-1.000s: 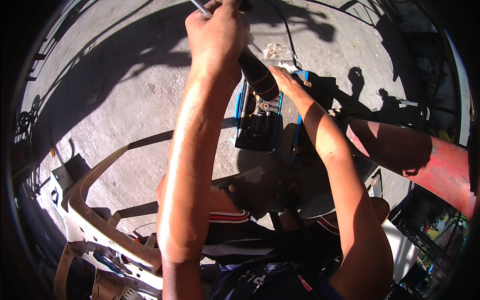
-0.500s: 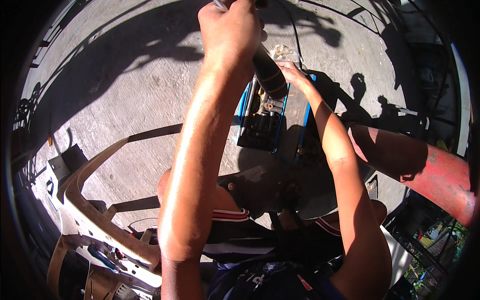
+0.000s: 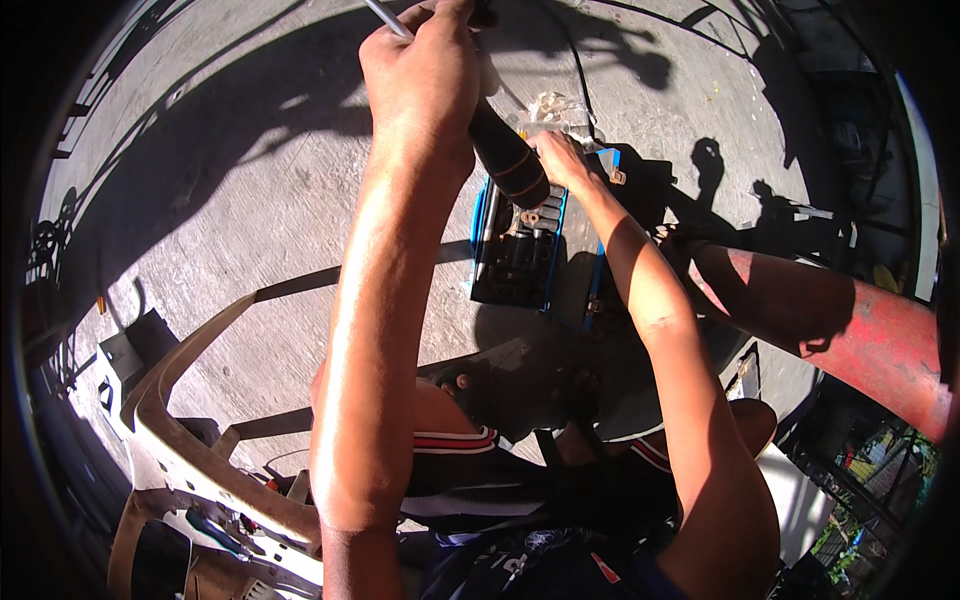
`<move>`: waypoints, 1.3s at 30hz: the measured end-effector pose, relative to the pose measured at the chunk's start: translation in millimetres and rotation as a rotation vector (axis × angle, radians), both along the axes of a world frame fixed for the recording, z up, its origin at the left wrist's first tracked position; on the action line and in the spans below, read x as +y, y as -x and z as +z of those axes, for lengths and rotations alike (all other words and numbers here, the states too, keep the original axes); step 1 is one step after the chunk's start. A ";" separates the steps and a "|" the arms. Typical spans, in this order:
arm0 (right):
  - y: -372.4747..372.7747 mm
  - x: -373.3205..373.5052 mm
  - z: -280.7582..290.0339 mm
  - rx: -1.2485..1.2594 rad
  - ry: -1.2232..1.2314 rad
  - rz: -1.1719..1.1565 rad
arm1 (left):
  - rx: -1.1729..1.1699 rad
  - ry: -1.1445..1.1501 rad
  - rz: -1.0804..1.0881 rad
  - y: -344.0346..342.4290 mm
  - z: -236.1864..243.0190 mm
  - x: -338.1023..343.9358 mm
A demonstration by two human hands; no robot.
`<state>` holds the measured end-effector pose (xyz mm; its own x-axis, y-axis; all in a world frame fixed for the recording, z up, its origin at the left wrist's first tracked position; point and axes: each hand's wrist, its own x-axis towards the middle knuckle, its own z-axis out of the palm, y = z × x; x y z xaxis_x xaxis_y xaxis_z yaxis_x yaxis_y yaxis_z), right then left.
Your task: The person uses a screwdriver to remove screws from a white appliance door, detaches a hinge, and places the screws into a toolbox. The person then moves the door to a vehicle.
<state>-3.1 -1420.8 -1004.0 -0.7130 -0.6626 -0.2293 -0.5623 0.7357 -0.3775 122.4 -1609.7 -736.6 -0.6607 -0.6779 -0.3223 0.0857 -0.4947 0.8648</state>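
Note:
My left hand (image 3: 420, 75) is closed around a tool with a thick black handle (image 3: 512, 165) ringed by thin orange lines; a silver shaft (image 3: 387, 18) sticks out past the thumb side. What kind of tool it is, I cannot tell. Below the handle's end lies an open blue toolbox (image 3: 549, 265) holding several dark sockets (image 3: 525, 250) and other metal pieces. At the box's far end my right hand (image 3: 562, 158) reaches in with its fingers bent. Its fingertips are partly hidden, so what they touch or pinch does not show.
Crumpled pale plastic (image 3: 555, 108) lies beyond the toolbox, near a black cable (image 3: 582, 75). A worn red metal cylinder (image 3: 830, 305) stretches across the right. To the lower left stands a tan curved frame part (image 3: 170, 400). The ground is sunlit concrete (image 3: 250, 200) with shadows.
My left hand has shifted left with the black-handled tool, showing more of its silver shaft. My right hand has moved left over the toolbox's far end, its fingers now bent downward.

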 end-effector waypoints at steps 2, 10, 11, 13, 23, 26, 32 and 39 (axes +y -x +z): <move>-2.5 -3.0 -5.5 0.168 -0.140 0.272 | 0.036 -0.004 -0.058 1.8 -5.5 -3.7; 3.1 2.1 -39.3 0.279 -0.082 0.228 | 0.012 -0.001 -0.044 -4.3 -0.7 -7.7; 3.5 0.9 -38.4 0.266 -0.077 0.241 | 0.026 0.010 -0.020 -4.9 -1.8 -5.8; 4.5 -2.4 -36.1 0.241 -0.066 0.267 | 0.032 0.029 -0.007 -7.3 -4.0 -7.7; 3.4 12.2 -7.9 -0.873 0.637 -0.613 | 0.033 0.042 -0.012 -8.5 -9.2 -17.9; -13.7 25.2 13.4 -1.360 1.151 -0.645 | 0.011 0.047 -0.014 -9.8 -14.0 -26.1; -44.8 37.8 31.0 -1.617 1.514 -0.658 | 0.027 0.054 -0.052 -0.9 -21.5 -21.7; -2.5 41.3 17.1 -1.268 1.046 -0.754 | 0.046 0.040 -0.085 -3.0 -10.3 -16.0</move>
